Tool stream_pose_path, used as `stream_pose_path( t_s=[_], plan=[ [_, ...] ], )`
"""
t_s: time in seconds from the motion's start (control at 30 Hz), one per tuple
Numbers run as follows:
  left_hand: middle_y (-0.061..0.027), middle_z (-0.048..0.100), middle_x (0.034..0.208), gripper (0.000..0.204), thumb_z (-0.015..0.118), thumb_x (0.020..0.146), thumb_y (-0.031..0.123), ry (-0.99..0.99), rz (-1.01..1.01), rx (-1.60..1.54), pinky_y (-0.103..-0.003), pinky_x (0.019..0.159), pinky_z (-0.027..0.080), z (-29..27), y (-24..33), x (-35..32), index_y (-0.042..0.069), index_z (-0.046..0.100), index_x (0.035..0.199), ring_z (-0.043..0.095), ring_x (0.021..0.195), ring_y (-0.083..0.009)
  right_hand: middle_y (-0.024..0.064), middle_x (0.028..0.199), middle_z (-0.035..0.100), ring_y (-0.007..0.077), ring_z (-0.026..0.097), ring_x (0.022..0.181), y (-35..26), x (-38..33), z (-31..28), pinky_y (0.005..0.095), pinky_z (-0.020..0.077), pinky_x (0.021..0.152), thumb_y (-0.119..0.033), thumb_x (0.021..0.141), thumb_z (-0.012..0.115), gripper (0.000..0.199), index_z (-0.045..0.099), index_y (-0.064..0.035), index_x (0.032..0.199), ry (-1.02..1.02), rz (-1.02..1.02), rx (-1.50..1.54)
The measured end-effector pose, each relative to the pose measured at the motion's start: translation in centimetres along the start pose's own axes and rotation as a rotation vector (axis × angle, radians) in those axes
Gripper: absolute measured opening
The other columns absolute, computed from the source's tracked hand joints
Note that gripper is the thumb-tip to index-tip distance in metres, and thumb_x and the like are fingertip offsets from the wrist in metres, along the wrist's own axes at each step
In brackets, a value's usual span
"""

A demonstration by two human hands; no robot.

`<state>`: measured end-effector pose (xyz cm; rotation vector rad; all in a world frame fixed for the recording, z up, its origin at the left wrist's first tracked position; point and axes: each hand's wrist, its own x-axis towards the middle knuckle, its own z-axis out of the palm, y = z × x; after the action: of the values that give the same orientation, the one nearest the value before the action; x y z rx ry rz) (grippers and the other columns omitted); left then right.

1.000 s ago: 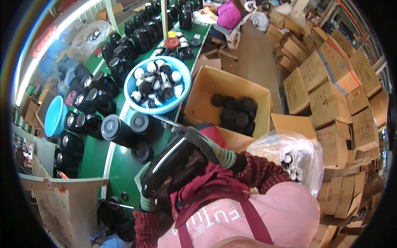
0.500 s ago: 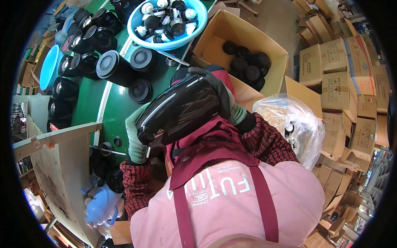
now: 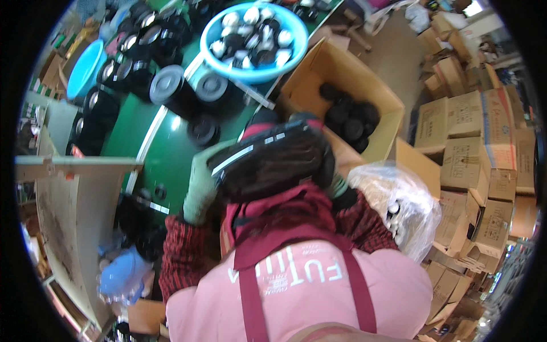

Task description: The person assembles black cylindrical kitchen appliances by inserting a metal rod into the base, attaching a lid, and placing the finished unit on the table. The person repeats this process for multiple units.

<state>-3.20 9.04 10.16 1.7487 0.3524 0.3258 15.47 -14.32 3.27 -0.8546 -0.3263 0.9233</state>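
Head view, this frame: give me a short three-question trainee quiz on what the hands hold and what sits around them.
1. True or false: both gloved hands are on the large black housing.
2. What lies in the open cardboard box beyond the housing? A) round black parts B) blue bags C) white cups
3. Fill in: the round tub of black and white parts on the green table is ____ in colour.

Key
1. True: the left hand grips its left end, the right hand its right side.
2. A: round black parts.
3. Blue.
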Motion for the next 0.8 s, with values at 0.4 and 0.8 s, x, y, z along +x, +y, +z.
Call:
stream_pose_path(
  t_s=[0.4,0.8],
  plan=[
    [-0.0098,0.071,0.122,0.041,0.071,0.094,0.021,-0.206,-0.127,-0.607,-0.038,0.090,0.058,2.3,-8.7,-2.8,0.004,0.064,0.131,0.068,0.109,-0.0250,0.0148,0.140,0.051,0.0311,0.050,0.130,-4.3,-0.6,8.3,0.0430,0.0378,0.112,-0.025,0.095,0.063,0.049,0.057,-0.0039,0.139,-0.008,-0.579,-0.687],
    [-0.0142,0.051,0.149,0.055,0.054,0.102,0.033,-0.173,0.181,-0.235,-0.038,0.113,0.043,2.0,-14.7,-4.4,0.006,0.045,0.150,0.052,0.135,-0.0260,0.0207,0.161,0.029,0.0396,0.027,0.151,-5.9,2.0,9.4,0.0473,0.0249,0.122,-0.040,0.087,0.075,0.084,0.038,-0.0075,0.155,-0.304,-0.231,-0.892]
  ],
)
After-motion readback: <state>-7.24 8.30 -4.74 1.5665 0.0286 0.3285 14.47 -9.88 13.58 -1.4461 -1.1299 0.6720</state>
